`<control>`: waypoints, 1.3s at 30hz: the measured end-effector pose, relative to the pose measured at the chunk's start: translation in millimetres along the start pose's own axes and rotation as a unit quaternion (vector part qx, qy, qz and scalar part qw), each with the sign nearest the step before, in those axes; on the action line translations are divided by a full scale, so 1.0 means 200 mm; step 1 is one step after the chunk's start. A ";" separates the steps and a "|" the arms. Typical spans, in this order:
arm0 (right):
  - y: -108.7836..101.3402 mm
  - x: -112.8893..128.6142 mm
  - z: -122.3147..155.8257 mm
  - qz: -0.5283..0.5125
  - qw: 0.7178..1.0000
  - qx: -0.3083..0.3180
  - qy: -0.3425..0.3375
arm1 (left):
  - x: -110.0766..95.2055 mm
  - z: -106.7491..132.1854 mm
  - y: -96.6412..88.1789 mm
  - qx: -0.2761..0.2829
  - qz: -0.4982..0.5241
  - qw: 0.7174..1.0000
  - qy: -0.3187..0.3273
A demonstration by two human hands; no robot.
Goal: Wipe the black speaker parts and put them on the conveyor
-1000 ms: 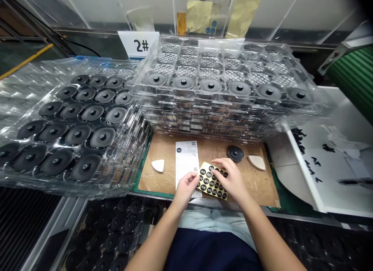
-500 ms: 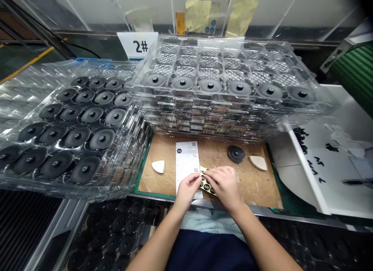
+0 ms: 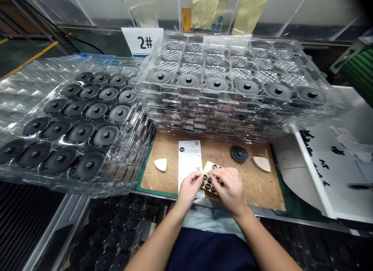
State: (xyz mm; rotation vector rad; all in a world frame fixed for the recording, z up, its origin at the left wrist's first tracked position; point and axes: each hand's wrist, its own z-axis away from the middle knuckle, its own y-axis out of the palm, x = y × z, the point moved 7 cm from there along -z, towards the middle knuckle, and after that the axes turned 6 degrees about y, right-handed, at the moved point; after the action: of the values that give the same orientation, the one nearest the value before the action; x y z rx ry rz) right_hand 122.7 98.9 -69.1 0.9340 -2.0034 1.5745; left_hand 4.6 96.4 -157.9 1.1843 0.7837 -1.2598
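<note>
Toward six o'clock on the brown cardboard point(image 3: 256, 193), two hands meet at a yellow label sheet point(image 3: 209, 182) dotted with round black labels. Its backing could crease or tear if the hands pull against each other, and a label could fold onto its glue or lift a neighbour if picked up unevenly. A loosened left pinch could let the sheet skid across the white paper slip point(image 3: 189, 158), at the left hand's twelve o'clock. That left hand point(image 3: 188, 188) pinches the sheet's near-left edge between thumb and forefinger; the sheet lies at its three o'clock. For the right hand point(image 3: 231, 186), the sheet sits at nine o'clock, partly under the curled fingers. Its thumb and forefinger come close together there; whether they grip a label, I cannot tell.
</note>
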 end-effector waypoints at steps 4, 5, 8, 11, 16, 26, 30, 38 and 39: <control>0.05 0.05 0.03 -0.014 0.998 0.048 -0.039 | 0.02 0.00 -0.01 -0.013 0.002 1.000 0.003; 0.07 0.05 0.03 -0.017 0.998 0.056 -0.036 | 0.02 0.00 -0.01 -0.013 0.003 1.000 0.002; 0.09 0.02 0.00 -0.020 0.997 0.071 -0.006 | 0.02 0.00 -0.01 -0.011 0.003 1.000 0.004; 0.11 -0.01 -0.03 -0.015 0.996 0.087 0.025 | 0.00 0.01 -0.01 -0.009 0.002 1.000 0.012; 0.11 -0.01 -0.07 -0.024 0.993 0.111 0.043 | -0.02 0.01 -0.01 -0.001 0.003 1.000 0.017; 0.45 0.04 -0.43 0.042 0.963 0.265 0.028 | 0.05 0.01 0.00 0.014 -0.011 1.000 0.009; 0.60 0.02 -0.44 0.093 0.940 0.328 0.028 | 0.07 0.01 0.00 0.016 -0.004 1.000 0.009; 0.63 0.01 -0.41 0.134 0.928 0.347 0.031 | 0.08 0.00 0.00 0.017 0.022 1.000 0.002; 0.63 0.01 -0.41 0.135 0.928 0.345 0.031 | 0.07 0.00 0.00 0.019 0.026 0.999 0.001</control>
State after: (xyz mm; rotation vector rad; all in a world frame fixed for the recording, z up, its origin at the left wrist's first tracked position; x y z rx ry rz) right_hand 22.7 194.3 -131.0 0.8353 -1.5841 2.5169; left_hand 8.1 92.2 -171.6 1.2286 0.7294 -1.2363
